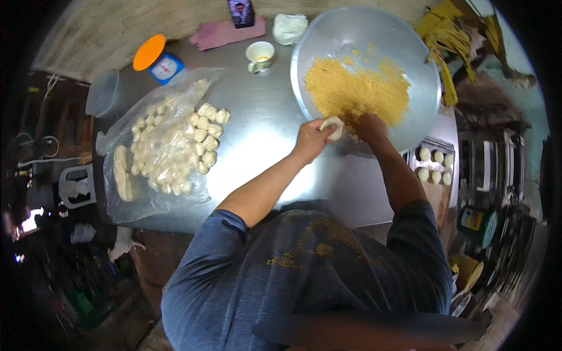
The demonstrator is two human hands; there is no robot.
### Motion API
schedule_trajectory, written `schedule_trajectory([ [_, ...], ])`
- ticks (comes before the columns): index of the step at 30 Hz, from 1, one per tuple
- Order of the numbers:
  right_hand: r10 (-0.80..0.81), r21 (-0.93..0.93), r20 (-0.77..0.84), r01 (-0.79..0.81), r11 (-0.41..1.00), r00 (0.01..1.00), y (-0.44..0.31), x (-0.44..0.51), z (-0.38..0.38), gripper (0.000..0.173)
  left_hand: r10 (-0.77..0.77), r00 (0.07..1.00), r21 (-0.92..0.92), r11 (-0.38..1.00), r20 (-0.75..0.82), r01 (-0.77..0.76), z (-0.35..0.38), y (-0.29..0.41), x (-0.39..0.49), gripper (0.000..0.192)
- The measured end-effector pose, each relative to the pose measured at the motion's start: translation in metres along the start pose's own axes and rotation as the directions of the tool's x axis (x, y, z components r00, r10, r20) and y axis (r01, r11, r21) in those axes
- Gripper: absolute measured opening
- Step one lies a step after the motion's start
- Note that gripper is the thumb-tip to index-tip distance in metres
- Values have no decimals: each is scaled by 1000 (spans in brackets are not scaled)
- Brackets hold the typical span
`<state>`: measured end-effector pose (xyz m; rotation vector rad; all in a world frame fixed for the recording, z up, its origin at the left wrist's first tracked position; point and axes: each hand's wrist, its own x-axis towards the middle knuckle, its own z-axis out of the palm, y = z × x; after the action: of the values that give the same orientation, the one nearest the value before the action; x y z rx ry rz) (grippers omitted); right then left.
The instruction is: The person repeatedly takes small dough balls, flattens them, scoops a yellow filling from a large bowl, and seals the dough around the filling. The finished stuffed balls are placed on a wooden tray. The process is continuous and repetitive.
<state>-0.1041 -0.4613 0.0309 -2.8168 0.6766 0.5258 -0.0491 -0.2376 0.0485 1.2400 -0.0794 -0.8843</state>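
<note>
My left hand (311, 139) holds a flattened piece of white dough (332, 127) over the near rim of a large metal bowl (369, 30). Yellow crumbly filling (351, 83) lies in the bowl. My right hand (370, 128) reaches down into the near side of that filling; its fingertips are hidden, so whether they grip any is unclear. To the left, many dough balls (210, 144) rest on and under a clear plastic sheet (153, 210), beside a long dough roll (122, 173). Pale round dough pieces (424, 154) sit in rows on a tray (431, 142) right of the bowl.
Along the back of the metal table (246, 101) stand a kitchen scale (166, 68) with an orange pan, a cup (260, 55), a pink cloth (228, 34), a dark packet (241, 13) and a white plastic bag (290, 29). A clear container (102, 93) is at the left edge.
</note>
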Motion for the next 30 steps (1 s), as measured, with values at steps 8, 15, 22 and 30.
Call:
schedule_trajectory([
  [8, 66, 869, 114, -131, 477, 991, 31, -14, -10, 17, 191, 981, 209, 961, -33, -181, 31, 14, 44, 34],
  [15, -72, 574, -441, 342, 744, 895, 6, -24, -27, 15, 226, 959, 634, 719, 174, -284, 63, 20, 67, 39],
  [22, -75, 557, -476, 366, 745, 876, 5, -17, -31, 18, 347, 933, 756, 585, 95, -294, 51, 22, 82, 38],
  [30, 25, 492, -563, 310, 813, 826, 18, -11, -5, 28, -133, 982, 151, 982, 133, 112, 25, 46, 87, 37],
])
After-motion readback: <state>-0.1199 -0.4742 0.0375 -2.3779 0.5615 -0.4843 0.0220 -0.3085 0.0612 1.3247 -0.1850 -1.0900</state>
